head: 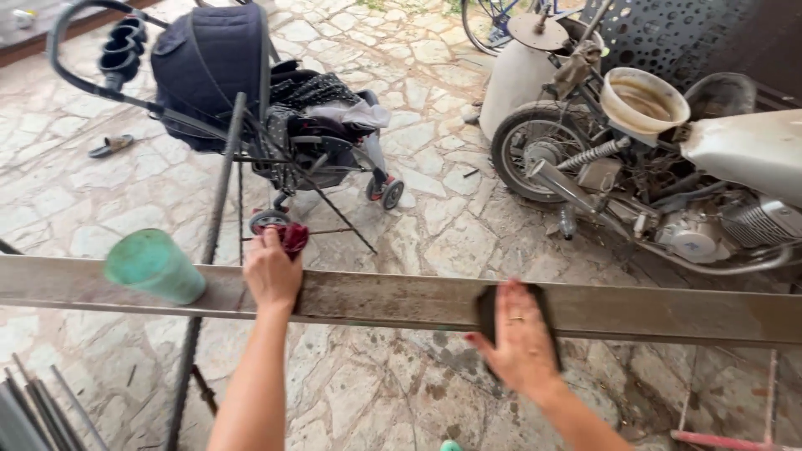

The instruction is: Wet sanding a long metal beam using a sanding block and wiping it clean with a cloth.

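Observation:
A long grey metal beam (401,299) runs across the view from left to right at waist height. My left hand (271,271) rests on its top edge, fingers closed on a dark red rag (292,237). My right hand (518,338) lies flat on the beam's near face, pressing a dark pad (487,311) against it. A green plastic cup (154,266) lies tilted on the beam, to the left of my left hand.
A dark blue stroller (251,92) stands beyond the beam on the stone paving. An old motorcycle (668,175) with a beige bowl (644,100) on it is at the right. Ribbed steel bars (209,250) lean at left; thin rods (42,409) lie at bottom left.

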